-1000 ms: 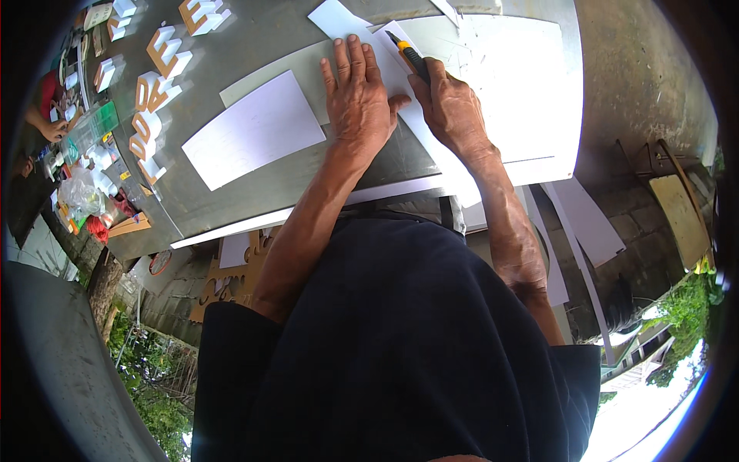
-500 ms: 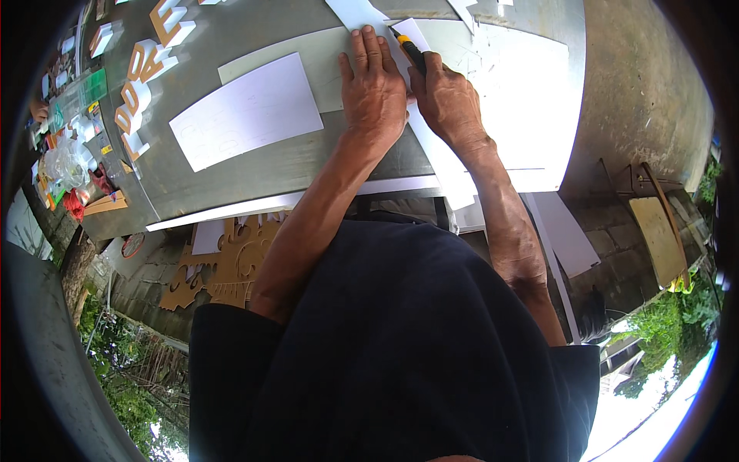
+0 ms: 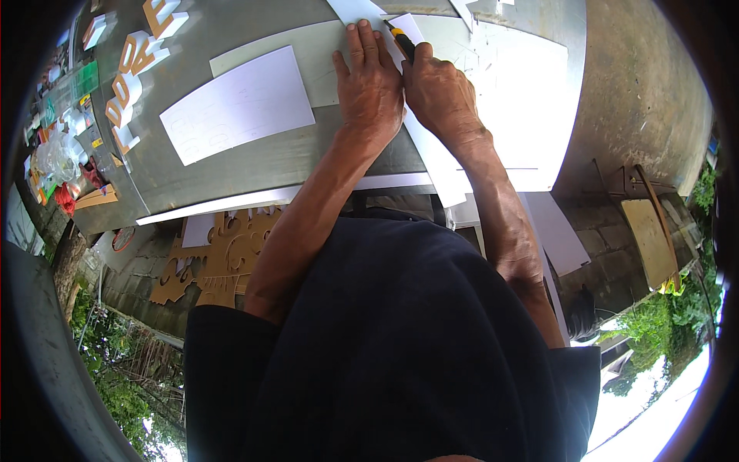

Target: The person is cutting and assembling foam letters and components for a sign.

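Note:
My left hand [image 3: 369, 85] lies flat, fingers spread, pressing down on a white strip [image 3: 358, 9] and the pale sheet under it on the grey table [image 3: 254, 165]. Right beside it my right hand [image 3: 439, 92] is closed around a yellow and black utility knife [image 3: 400, 42], whose tip points away from me along the edge of the left hand. A large white sheet [image 3: 516, 100] spreads under and to the right of the right hand.
A loose white sheet [image 3: 239, 104] lies left of my hands. White and orange cut-out letters [image 3: 127, 73] stand along the far left, with clutter [image 3: 61, 162] beyond. Carved brown ornaments [image 3: 223, 254] lean below the table edge. A wooden board [image 3: 650, 239] rests at right.
Both hands sit a little higher in the picture than before, still side by side on the sheet. The letters on the left have slid further toward the rim.

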